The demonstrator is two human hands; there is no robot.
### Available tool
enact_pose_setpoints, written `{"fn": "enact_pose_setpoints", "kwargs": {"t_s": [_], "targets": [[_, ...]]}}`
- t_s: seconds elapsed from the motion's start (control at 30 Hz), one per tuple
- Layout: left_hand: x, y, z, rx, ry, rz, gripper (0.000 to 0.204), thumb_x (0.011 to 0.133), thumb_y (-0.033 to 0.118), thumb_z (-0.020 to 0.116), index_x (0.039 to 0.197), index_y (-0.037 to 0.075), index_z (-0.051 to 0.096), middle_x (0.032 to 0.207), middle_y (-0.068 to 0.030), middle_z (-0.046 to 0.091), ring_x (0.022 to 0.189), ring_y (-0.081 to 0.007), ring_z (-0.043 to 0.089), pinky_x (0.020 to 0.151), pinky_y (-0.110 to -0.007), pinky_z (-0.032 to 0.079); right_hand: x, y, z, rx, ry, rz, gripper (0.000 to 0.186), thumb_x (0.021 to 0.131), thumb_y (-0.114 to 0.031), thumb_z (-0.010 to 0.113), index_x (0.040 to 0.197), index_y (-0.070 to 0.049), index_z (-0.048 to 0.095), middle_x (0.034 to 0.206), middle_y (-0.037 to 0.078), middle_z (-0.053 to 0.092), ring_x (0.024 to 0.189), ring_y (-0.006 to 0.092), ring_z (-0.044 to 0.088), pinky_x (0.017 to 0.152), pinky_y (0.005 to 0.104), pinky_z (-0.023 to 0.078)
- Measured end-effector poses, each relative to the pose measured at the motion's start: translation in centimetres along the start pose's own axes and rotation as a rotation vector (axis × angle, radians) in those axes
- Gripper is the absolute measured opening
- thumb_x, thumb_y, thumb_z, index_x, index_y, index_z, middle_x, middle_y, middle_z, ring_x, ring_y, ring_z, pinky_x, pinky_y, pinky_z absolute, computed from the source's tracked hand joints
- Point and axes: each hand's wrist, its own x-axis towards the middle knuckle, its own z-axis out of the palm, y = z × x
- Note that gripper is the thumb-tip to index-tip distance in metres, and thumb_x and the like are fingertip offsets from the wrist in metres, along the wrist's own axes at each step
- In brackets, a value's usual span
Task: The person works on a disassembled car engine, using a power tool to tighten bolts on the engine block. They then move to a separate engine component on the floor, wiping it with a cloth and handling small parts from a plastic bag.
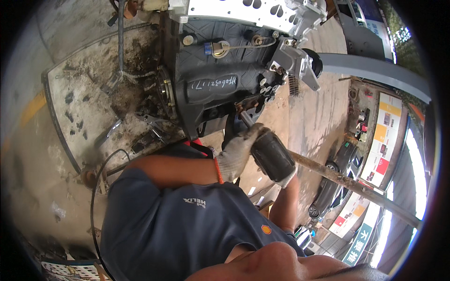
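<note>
Engine block (pixel 206 70), a black cylindrical tool (pixel 274 158) near its lower edge; left hand (pixel 236 153) grips tool, right hand (pixel 288 180) mostly hidden, grip unclear.

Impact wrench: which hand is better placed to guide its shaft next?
Probably the left hand: it holds the wrench near the shaft, nearer the engine block; the right hand, mostly hidden, is farther back.
</note>
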Motion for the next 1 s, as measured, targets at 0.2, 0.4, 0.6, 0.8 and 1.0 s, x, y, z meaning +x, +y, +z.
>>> {"fn": "enact_pose_setpoints", "kwargs": {"t_s": [0.2, 0.4, 0.6, 0.8, 1.0], "targets": [[1.3, -0.5, -0.8, -0.72, 0.05, -0.229, 0.028, 0.106, 0.032, 0.057, 0.119, 0.009, 0.066, 0.106, -0.0016, 0.07, 0.09, -0.0127, 0.067, 0.079, -0.03, 0.056, 1.2, -3.1, -0.2, 0.793, -0.067, 0.214, 0.059, 0.083, -0.001, 0.078, 0.138, -0.004, 0.058, 0.13, 0.012, 0.066, 0.116, 0.0206, 0.065, 0.099, 0.0318, 0.052], [3.0, -1.2, -0.4, -0.577, 0.184, -0.302, 0.034, 0.099, 0.044, 0.063, 0.109, 0.012, 0.069, 0.094, 0.0, 0.065, 0.083, -0.0098, 0.052, 0.073, -0.028, 0.041, 3.6, -8.3, -1.2, 0.108, -0.06, 0.071, 0.048, 0.081, -0.005, 0.079, 0.126, -0.004, 0.063, 0.114, 0.007, 0.07, 0.102, 0.0181, 0.066, 0.089, 0.0313, 0.053], [4.0, -3.4, -1.0, -0.515, 0.213, -0.21, 0.024, 0.102, 0.03, 0.064, 0.108, 0.007, 0.066, 0.095, -0.0033, 0.069, 0.086, -0.0142, 0.067, 0.082, -0.031, 0.055, 3.9, -7.2, -2.5, -0.268, -0.075, -0.275, 0.039, 0.088, -0.005, 0.073, 0.125, 0.0, 0.062, 0.116, 0.011, 0.069, 0.101, 0.0185, 0.068, 0.086, 0.0299, 0.056], [3.0, -2.1, -1.7, 0.041, 0.195, -0.055, 0.027, 0.1, 0.025, 0.066, 0.118, 0.005, 0.064, 0.101, -0.0073, 0.071, 0.094, -0.0157, 0.069, 0.085, -0.033, 0.056, 3.2, -3.6, -1.7, 0.831, -0.083, 0.189, 0.033, 0.101, -0.006, 0.057, 0.133, 0.0, 0.058, 0.125, 0.013, 0.067, 0.11, 0.0215, 0.068, 0.098, 0.0358, 0.056], [3.8, -5.3, -1.7, -0.064, 0.07, -0.086, 0.048, 0.094, -0.001, 0.062, 0.14, 0.005, 0.048, 0.115, -0.0111, 0.069, 0.104, -0.022, 0.07, 0.09, -0.035, 0.057, 3.6, -3.4, -0.8, 0.619, -0.171, 0.071, 0.044, 0.096, -0.007, 0.064, 0.138, -0.002, 0.054, 0.131, 0.012, 0.064, 0.115, 0.0212, 0.066, 0.098, 0.0336, 0.053]]}}
